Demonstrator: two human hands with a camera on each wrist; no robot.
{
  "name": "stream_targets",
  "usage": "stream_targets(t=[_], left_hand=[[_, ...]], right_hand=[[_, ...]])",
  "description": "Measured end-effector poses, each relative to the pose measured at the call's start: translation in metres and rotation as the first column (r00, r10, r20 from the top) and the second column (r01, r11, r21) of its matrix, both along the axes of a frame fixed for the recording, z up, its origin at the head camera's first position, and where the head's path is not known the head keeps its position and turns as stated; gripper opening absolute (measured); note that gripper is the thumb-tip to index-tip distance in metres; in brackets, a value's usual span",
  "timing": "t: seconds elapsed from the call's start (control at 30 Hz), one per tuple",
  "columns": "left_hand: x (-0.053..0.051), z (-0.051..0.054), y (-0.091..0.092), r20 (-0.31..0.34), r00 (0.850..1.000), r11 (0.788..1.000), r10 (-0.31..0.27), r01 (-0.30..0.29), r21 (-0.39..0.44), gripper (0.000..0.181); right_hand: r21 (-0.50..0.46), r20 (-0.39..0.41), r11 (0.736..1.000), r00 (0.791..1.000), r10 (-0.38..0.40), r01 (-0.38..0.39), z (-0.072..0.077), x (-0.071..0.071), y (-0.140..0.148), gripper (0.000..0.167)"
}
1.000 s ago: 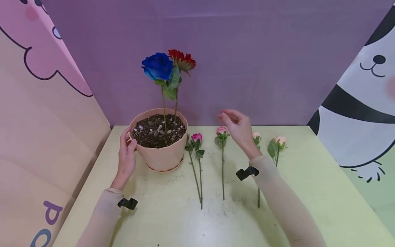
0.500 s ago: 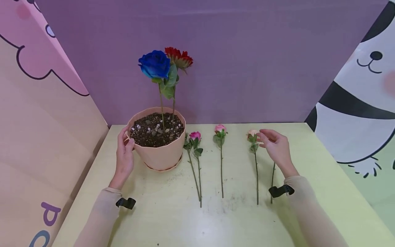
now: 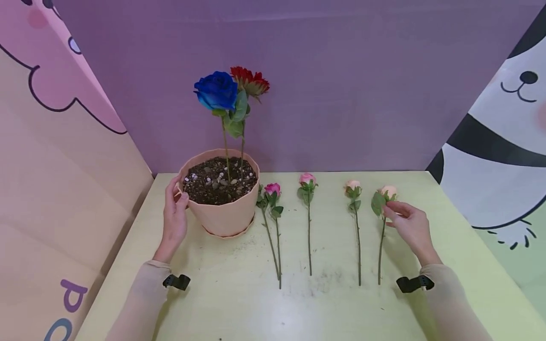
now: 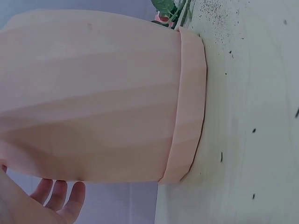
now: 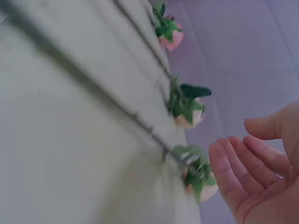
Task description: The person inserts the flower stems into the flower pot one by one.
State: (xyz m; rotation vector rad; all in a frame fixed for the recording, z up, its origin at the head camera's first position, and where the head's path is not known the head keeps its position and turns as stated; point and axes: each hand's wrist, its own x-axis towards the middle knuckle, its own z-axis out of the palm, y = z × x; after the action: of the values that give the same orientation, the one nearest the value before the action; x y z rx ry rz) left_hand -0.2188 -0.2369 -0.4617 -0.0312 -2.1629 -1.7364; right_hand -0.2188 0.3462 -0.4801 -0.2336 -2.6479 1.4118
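Observation:
My left hand (image 3: 174, 226) holds the left side of a pink flowerpot (image 3: 226, 219), its thumb near the rim. In the left wrist view, the fingers (image 4: 74, 198) lie along the side of the pot. Dark soil with pebbles fills it, and a blue rose (image 3: 216, 91) and a red flower (image 3: 251, 83) stand upright there. My right hand (image 3: 413, 230) is beside the top of the rightmost peach rose (image 3: 388, 192), which lies on the table. In the right wrist view, its thumb and relaxed fingers are apart, with nothing pinched between them.
Left of that rose lie another peach rose (image 3: 352, 187), a pink rose (image 3: 307, 179) and a magenta rose (image 3: 273, 189) beside a second stem. Soil crumbs dot the table (image 3: 239, 303). A purple wall (image 3: 341, 85) closes off the back; printed panels flank both sides.
My right hand has moved rightward and toward me, from above the pink rose past the first peach rose to the rightmost one. My left hand stays on the flowerpot.

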Motion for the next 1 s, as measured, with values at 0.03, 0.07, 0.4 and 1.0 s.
stream_targets(t=[0.03,0.07,0.4,1.0], left_hand=[[0.000,0.000,0.000,0.000,1.000,1.000,-0.002,0.002,0.001,0.055],[0.000,-0.001,0.001,0.001,1.000,1.000,-0.003,0.003,-0.002,0.055],[-0.003,-0.001,0.000,-0.010,1.000,1.000,-0.003,0.003,-0.007,0.055],[-0.005,-0.002,-0.001,-0.004,1.000,1.000,0.000,0.000,-0.013,0.055]], right_hand=[[0.001,0.015,1.000,1.000,-0.003,0.003,-0.003,0.002,0.003,0.054],[0.005,0.032,1.000,0.999,-0.007,0.007,-0.006,0.005,0.005,0.054],[-0.133,0.180,0.991,0.983,0.041,-0.017,-0.023,0.010,0.015,0.064],[-0.255,0.233,0.967,0.971,0.056,0.005,-0.027,0.000,0.016,0.069]])
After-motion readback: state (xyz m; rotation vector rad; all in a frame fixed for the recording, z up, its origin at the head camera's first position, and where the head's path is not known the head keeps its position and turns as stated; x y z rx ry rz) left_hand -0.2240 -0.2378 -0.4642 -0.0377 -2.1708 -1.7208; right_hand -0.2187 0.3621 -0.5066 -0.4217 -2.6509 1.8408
